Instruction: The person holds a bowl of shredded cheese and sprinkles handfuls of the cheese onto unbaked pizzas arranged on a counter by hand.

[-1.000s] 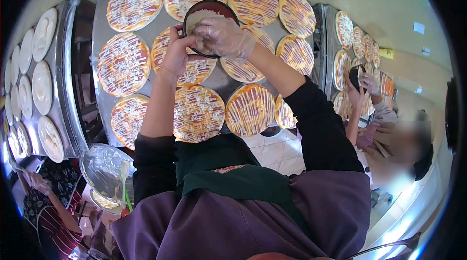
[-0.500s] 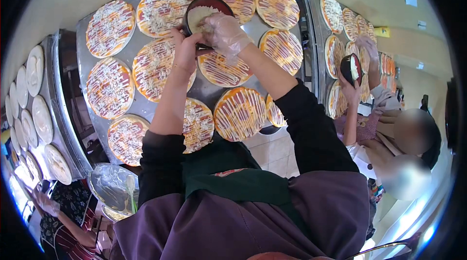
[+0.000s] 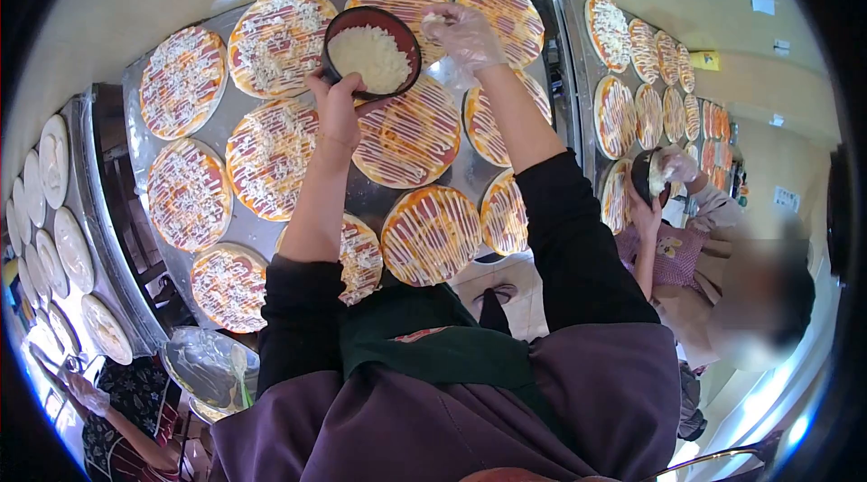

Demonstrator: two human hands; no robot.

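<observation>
My bare left hand (image 3: 340, 107) grips the near rim of a dark bowl (image 3: 403, 29) with a reddish inside. White shredded cheese (image 3: 368, 58) fills much of it. Just right of the bowl, my right hand (image 3: 468, 41), in a clear plastic glove, pinches a small clump of shredded cheese above the far pizzas. Beneath the bowl lies a pizza (image 3: 408, 141) with sauce and pale stripes. A similar striped pizza (image 3: 501, 17) lies beyond my right hand. Pizzas to the left, such as this one (image 3: 280, 40), carry scattered white cheese.
A metal table (image 3: 217, 116) holds the pizzas. On the left, another table (image 3: 95, 279) bears plain dough rounds. A metal basin (image 3: 194, 360) sits at lower left near a co-worker's gloved hand (image 3: 88, 394). At right, a co-worker holds a dark bowl (image 3: 642, 173) beside more pizzas.
My right hand has come out of the bowl with cheese and moved right. The bowl has shifted slightly left and down in view. The right co-worker's gloved hand has lowered to their bowl.
</observation>
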